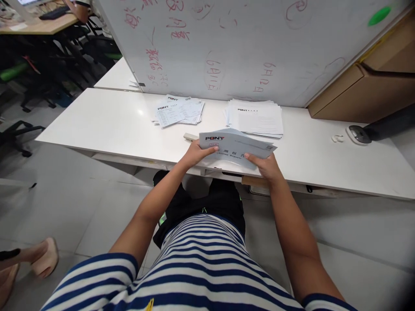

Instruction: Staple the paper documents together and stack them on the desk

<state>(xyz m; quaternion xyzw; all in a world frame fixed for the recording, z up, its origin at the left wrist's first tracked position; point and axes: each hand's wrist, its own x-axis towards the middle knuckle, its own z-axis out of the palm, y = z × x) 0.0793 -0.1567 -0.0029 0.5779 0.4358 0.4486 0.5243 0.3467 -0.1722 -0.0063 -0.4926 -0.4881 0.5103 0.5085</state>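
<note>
Fingers of the left hand (195, 154) and right hand (268, 166) grip a printed report (238, 151) at either side, just above the near edge of a white desk (106, 125). Both thumbs press on the face headed "PONY"; the other fingers are largely hidden behind the paper, and whether they are together or spread cannot be told. The report bows between the hands, its upper edges out of line. Steady handling seems to call for light, even thumb pressure, with the two hands level and the fingers giving flat support from behind; pinching harder on one side could crease the paper or let the layers slip askew. Aligning the edges before pressing any bend would keep it neat.

Just beyond the left hand, a pale slim object (190, 137) lies partly hidden. Farther back rest a loosely fanned left pile (180, 113) and a fuller right pile (259, 119) of printed papers, well apart from a dark-and-grey device (358, 134). Behind them stands a whiteboard (240, 47) marked in red, with cardboard boxes (353, 95) to the right.
</note>
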